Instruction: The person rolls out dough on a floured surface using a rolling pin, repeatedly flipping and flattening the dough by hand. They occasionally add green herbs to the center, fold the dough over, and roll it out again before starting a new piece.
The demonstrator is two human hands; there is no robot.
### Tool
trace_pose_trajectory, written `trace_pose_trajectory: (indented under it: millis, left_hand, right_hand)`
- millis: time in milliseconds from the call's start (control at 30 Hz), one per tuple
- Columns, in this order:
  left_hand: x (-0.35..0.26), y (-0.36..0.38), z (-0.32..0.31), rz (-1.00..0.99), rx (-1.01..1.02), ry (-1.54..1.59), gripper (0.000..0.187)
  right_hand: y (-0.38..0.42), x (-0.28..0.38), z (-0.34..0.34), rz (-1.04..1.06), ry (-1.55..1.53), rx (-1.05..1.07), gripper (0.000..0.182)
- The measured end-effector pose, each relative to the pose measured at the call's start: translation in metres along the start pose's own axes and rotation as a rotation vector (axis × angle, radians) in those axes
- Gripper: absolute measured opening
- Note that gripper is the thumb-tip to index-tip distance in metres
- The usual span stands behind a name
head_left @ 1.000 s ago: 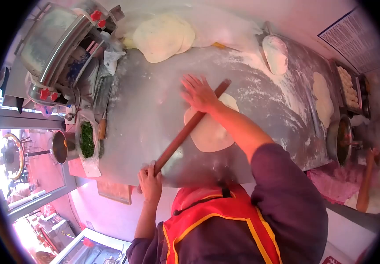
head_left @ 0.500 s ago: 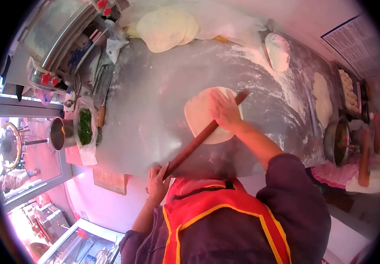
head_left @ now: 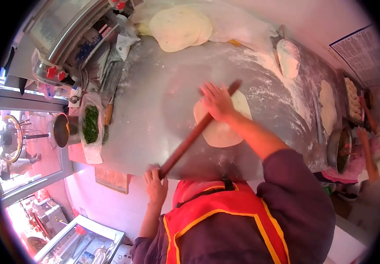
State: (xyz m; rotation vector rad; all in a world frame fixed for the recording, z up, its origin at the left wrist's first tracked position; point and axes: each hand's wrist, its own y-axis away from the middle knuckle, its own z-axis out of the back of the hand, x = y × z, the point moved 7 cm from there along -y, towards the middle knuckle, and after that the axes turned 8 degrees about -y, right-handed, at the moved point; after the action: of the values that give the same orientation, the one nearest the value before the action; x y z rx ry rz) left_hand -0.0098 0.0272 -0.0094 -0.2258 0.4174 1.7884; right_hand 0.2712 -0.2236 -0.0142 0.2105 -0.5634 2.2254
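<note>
On the metal worktop lies a flat, rounded sheet of dough (head_left: 226, 132). A brown wooden rolling pin (head_left: 189, 141) crosses its left part at a slant. My left hand (head_left: 155, 185) has its fingers wrapped round the pin's near end, at the front edge of the worktop. Near the far end, the palm of my right hand (head_left: 217, 102) rests on the pin, with its fingers stretched out past it to the upper left. The pin's tip shows beyond that hand.
Large dough rounds (head_left: 179, 28) lie at the back, and a flour-covered scoop (head_left: 288, 58) at the back right. A bag of chopped greens (head_left: 91, 125) and a metal pot (head_left: 64, 131) stand left. On the right are a long dough piece (head_left: 327, 108), a tray of dough pieces (head_left: 352, 99) and a co-worker's arms (head_left: 366, 152).
My right hand has slid up and left, its fingers now reaching past the dough. The pin has shifted toward the dough's left side. The view has moved slightly, and the co-worker's arms have moved.
</note>
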Motion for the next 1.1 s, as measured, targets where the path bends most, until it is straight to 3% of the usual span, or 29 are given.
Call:
trace_pose_trajectory:
  millis: [67,167,300,367,567,667,767,800,867,933,1000,1100]
  left_hand:
    - [0.006,-0.016,0.008,-0.001,-0.059,-0.015,0.042]
    - [0.0,-0.027,0.013,-0.028,-0.099,-0.013,0.044]
    - [-0.018,-0.003,-0.005,-0.121,-0.002,0.054,0.038]
    - [-0.026,0.016,-0.02,-0.081,0.127,0.115,0.036]
    - [-0.032,0.026,-0.038,-0.172,0.162,0.134,0.031]
    - [-0.041,0.026,-0.025,-0.103,0.242,0.045,0.03]
    - [-0.046,0.027,-0.032,-0.14,0.323,-0.046,0.029]
    - [-0.045,0.019,-0.03,-0.152,0.274,-0.099,0.03]
    - [-0.07,-0.014,-0.005,-0.432,0.036,-0.123,0.035]
    - [-0.101,-0.056,0.007,-0.658,-0.037,-0.228,0.035]
    - [-0.12,-0.105,-0.002,-0.692,-0.017,-0.343,0.031]
    - [-0.154,-0.16,-0.016,-0.648,-0.115,-0.26,0.05]
  right_hand:
    - [-0.06,0.008,-0.016,0.093,0.116,-0.002,0.048]
    - [-0.089,0.008,-0.024,0.102,-0.197,-0.199,0.047]
    - [0.036,-0.005,0.022,0.191,-0.036,0.01,0.048]
    - [0.111,-0.022,0.051,-0.083,-0.161,0.075,0.049]
    - [0.047,-0.028,0.047,-0.066,-0.211,-0.004,0.053]
    - [0.1,-0.029,0.043,0.029,0.136,0.07,0.054]
    - [0.171,-0.028,0.095,-0.157,-0.137,0.077,0.053]
    - [0.19,-0.025,0.108,-0.161,-0.15,0.101,0.054]
    - [0.22,-0.032,0.121,-0.194,-0.083,0.125,0.056]
    - [0.263,-0.057,0.116,-0.32,-0.042,0.127,0.056]
    - [0.287,-0.065,0.113,-0.461,-0.027,0.129,0.056]
    - [0.284,-0.053,0.118,-0.623,0.05,0.073,0.057]
